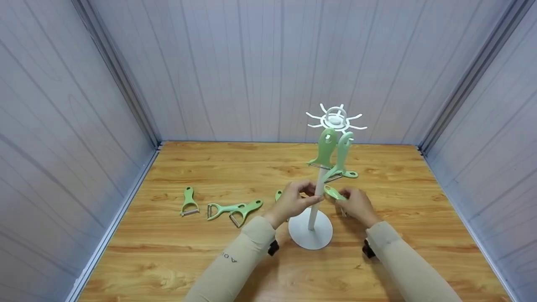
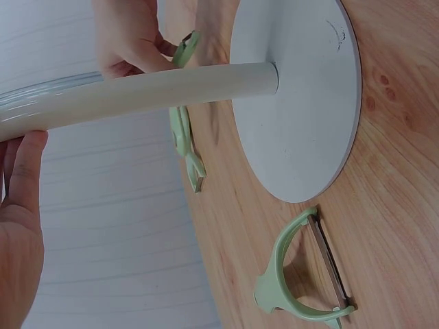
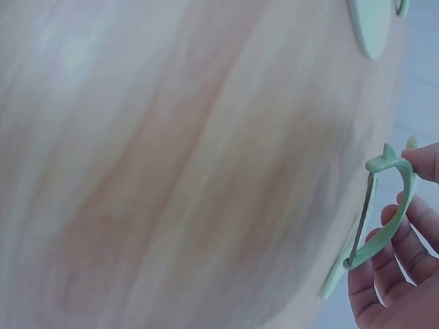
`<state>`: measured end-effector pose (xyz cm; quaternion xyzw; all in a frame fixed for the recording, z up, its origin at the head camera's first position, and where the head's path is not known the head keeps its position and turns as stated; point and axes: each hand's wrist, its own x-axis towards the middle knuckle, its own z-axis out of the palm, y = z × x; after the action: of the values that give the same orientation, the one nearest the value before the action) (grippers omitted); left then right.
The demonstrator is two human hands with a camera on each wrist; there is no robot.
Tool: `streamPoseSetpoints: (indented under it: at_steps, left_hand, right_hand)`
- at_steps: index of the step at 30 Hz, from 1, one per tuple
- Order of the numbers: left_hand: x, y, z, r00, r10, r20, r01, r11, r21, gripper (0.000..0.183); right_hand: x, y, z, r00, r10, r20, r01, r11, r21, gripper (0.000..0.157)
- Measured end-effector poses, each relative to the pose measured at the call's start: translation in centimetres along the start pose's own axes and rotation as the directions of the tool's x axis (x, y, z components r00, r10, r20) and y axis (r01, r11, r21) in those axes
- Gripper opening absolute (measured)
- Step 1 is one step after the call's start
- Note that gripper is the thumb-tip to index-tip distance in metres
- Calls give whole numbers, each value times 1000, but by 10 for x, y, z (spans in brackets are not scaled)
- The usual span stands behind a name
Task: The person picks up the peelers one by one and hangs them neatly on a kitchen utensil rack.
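My left hand (image 1: 295, 199) grips the white pole (image 2: 171, 89) of a stand with a round base (image 1: 310, 242) and a crown of hooks (image 1: 334, 121). A green Y-shaped peeler (image 3: 405, 199) is held in my right hand (image 1: 356, 205), just right of the pole, its blade end toward the wrist. Two peelers hang from the hooks: a green one (image 1: 326, 147) and a paler mint one (image 1: 342, 153). Behind my left hand lies another peeler (image 1: 278, 194), mostly hidden in the head view; the left wrist view shows its blade end (image 2: 274, 281) beside the base.
On the wooden table (image 1: 218, 260), a green peeler (image 1: 189, 199) lies at far left. Nearer, a mint peeler (image 1: 226, 208) and a green one (image 1: 250, 206) lie with their ends together. Beyond the pole another peeler (image 1: 350, 174) partly shows. Pale panel walls (image 1: 260, 71) enclose the table.
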<state>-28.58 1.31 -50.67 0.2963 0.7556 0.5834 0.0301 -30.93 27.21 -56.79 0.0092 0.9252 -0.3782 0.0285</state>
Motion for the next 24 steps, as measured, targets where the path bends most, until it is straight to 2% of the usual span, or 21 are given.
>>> streamPoseSetpoints:
  at_steps: [13, 18, 24]
  left_hand:
    - [-1, 1, 0, 1000, 2, 13, -2, 1000, -21, 18]
    - [0, 0, 0, 1000, 4, 14, -4, 1000, -19, 15]
    - [-1, 0, -1, 1000, -13, 17, 13, 1000, -19, 18]
  right_hand:
    - [-13, -15, -18, 997, -33, -75, 35, 999, 32, 35]
    - [-20, -23, -27, 991, -77, -112, 83, 995, 52, 35]
    - [-27, -35, -38, 971, -150, -186, 171, 980, 99, 33]
